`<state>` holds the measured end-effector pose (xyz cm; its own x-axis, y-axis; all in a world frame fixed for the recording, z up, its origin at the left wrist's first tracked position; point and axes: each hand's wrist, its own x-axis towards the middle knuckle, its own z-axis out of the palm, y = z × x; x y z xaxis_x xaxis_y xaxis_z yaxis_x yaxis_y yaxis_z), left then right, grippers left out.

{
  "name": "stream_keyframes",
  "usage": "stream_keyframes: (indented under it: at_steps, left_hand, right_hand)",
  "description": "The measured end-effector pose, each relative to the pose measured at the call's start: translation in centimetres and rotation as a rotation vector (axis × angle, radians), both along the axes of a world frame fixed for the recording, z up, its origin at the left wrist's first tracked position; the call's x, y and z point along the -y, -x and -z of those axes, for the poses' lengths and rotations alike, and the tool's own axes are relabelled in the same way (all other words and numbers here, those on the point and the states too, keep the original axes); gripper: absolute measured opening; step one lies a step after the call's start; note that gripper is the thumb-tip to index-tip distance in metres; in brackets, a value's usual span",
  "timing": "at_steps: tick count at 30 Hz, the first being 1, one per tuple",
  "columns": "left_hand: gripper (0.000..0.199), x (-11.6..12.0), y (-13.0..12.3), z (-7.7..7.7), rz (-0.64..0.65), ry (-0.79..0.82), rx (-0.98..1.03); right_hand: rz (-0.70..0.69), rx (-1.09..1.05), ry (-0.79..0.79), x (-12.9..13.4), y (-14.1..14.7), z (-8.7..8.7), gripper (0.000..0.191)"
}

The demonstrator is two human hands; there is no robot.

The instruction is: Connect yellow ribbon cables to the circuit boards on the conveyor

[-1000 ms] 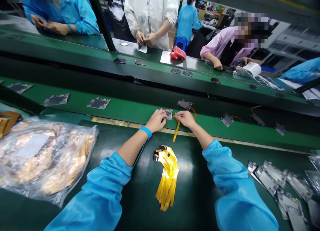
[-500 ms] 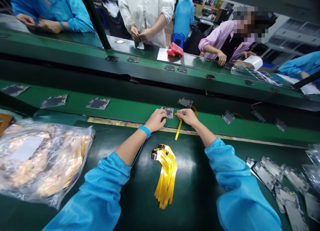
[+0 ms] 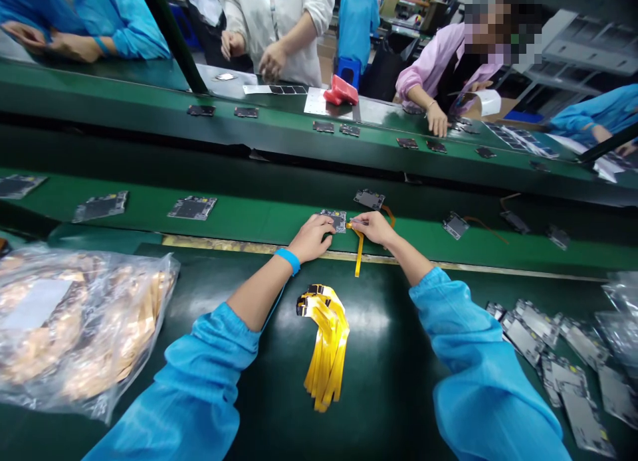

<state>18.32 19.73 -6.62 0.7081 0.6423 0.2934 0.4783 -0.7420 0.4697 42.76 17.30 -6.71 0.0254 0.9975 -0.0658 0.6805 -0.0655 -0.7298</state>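
My left hand grips the near side of a grey circuit board on the green belt, its fingers covering the board's left part. At the board's right edge, my right hand pinches a yellow flex cable by its upper end. The cable's tail hangs down over the belt's near edge. Whether the cable's end is joined to the board is hidden by my fingertips. On the dark green table between my forearms lies a bundle of yellow flex cables.
A clear plastic bag of copper-coloured cables lies at left. Loose circuit boards are piled at right. Another board with an orange cable sits just behind my right hand. Co-workers sit beyond a second belt, near a red object.
My hands stay at the board; the cable's tail hangs straighter. Across the belts, the white-sleeved person's hands have moved apart, and a strip with black squares now lies there. The view has shifted slightly.
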Motion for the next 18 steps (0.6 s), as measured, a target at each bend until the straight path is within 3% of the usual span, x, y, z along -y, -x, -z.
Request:
stream_keyframes:
  at_steps: [11, 18]
  left_hand:
    - [0.033, 1.1, -1.7, -1.1, 0.054, -0.052, -0.104]
    - [0.046, 2.5, -4.3, -2.0, 0.008, -0.103, -0.287]
  right_hand:
    - [-0.035, -0.061, 0.044, 0.2, -1.1, -1.0, 0.038]
    - [-0.033, -0.089, 0.079, 0.4, -1.7, -1.0, 0.034]
